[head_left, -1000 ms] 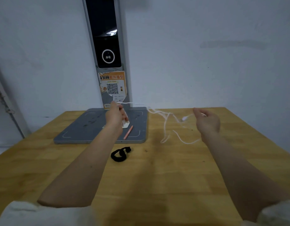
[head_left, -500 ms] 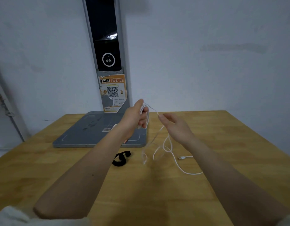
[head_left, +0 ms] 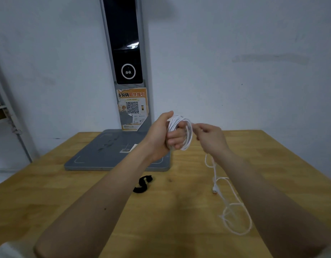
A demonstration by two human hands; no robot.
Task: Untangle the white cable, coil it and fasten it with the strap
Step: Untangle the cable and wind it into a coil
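Several loops of the white cable [head_left: 188,131] are wound around the fingers of my left hand [head_left: 163,135], which is raised above the table and closed on the coil. My right hand [head_left: 210,135] is just to the right of it, pinching the cable where it leaves the coil. The loose rest of the cable hangs down behind my right forearm and lies in loops on the table, with its plug end [head_left: 214,190] showing. The black strap [head_left: 143,183] lies curled on the wooden table [head_left: 67,192] below my left forearm, untouched.
A grey flat base plate [head_left: 97,155] lies at the table's back, with an upright grey post [head_left: 127,62] carrying a dark screen and an orange QR sticker. A white wall stands behind. A shelf frame [head_left: 4,116] is at the far left.
More turns of cable have gathered on my left hand. My right hand has risen and moved close to the coil. The loose tail on the table has shifted right and grown shorter.
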